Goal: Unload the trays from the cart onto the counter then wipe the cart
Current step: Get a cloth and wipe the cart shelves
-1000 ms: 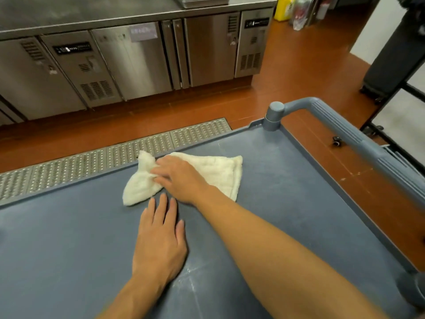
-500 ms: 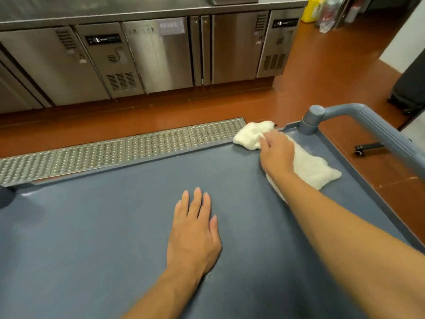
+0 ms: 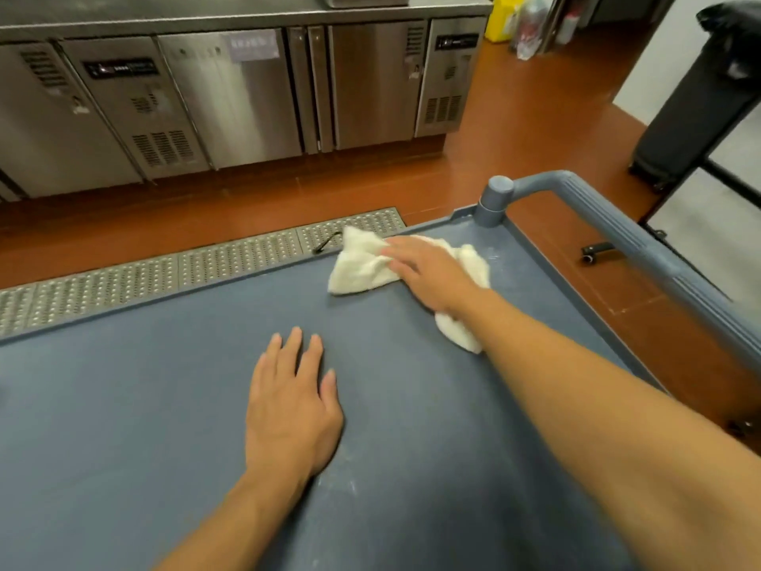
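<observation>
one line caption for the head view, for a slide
Right hand presses white cloth on grey cart; left hand lies flat.

Even, bright indoor light with soft shadows. Motion blur softens the whole frame. Wide-angle distortion bends straight lines near the edges.

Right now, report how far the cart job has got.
Done: no trays are on the cart top; one sits on the counter. In hand: the right hand presses a white cloth near the far corner; the left hand rests flat. Left: pale smears nearby.
</observation>
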`<state>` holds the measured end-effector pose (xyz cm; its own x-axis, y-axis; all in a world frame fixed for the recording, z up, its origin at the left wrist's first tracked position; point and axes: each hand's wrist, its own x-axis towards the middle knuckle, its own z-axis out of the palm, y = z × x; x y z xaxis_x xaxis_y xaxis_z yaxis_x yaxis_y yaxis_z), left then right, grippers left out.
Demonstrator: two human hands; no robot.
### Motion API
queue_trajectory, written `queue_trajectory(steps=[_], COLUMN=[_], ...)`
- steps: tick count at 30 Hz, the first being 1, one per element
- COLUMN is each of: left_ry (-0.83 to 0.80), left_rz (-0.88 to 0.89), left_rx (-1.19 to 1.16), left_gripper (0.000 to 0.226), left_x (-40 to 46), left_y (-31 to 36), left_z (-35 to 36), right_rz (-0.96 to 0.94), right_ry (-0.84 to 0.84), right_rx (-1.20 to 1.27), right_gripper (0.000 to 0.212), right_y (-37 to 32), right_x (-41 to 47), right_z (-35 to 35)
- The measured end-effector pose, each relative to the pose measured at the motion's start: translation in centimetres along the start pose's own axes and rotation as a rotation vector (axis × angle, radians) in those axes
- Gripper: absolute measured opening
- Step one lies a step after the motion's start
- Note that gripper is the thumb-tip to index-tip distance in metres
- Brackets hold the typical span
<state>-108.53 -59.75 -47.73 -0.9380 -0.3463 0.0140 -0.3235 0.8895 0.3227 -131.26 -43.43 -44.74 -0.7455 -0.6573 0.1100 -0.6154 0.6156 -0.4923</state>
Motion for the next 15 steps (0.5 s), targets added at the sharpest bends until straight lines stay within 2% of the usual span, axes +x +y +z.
queue_trajectory(steps=[3, 7, 10, 13, 15], left_ry=[-0.012, -0.009, -0.017, -0.03, -0.033], left_rz=[0.001, 0.023, 0.028, 0.041, 0.057], left_rx=[0.006, 0.015, 0.023, 0.02, 0.012], left_gripper=[0.054, 0.054, 0.054, 0.054, 0.053], left_x=[0.2, 0.7, 0.8, 0.9, 0.8], left_y=[0.2, 0.7, 0.7, 0.3, -0.1], left_z=[-0.2, -0.3, -0.5, -1.0, -1.1], right_rz=[0.214, 0.307, 0.149, -0.121, -0.254], right_ry=[0.102, 0.125, 0.074, -0.143, -0.246], right_rx=[-0.081, -0.043, -0.011, 0.049, 0.084], right_gripper=[0.035, 0.034, 0.032, 0.034, 0.033], right_y=[5.0, 2.6, -3.0, -9.7, -11.2], right_x=[-6.0, -13.0, -19.5, -26.4, -28.3], right_z=[-5.3, -5.5, -1.9, 1.8, 2.6])
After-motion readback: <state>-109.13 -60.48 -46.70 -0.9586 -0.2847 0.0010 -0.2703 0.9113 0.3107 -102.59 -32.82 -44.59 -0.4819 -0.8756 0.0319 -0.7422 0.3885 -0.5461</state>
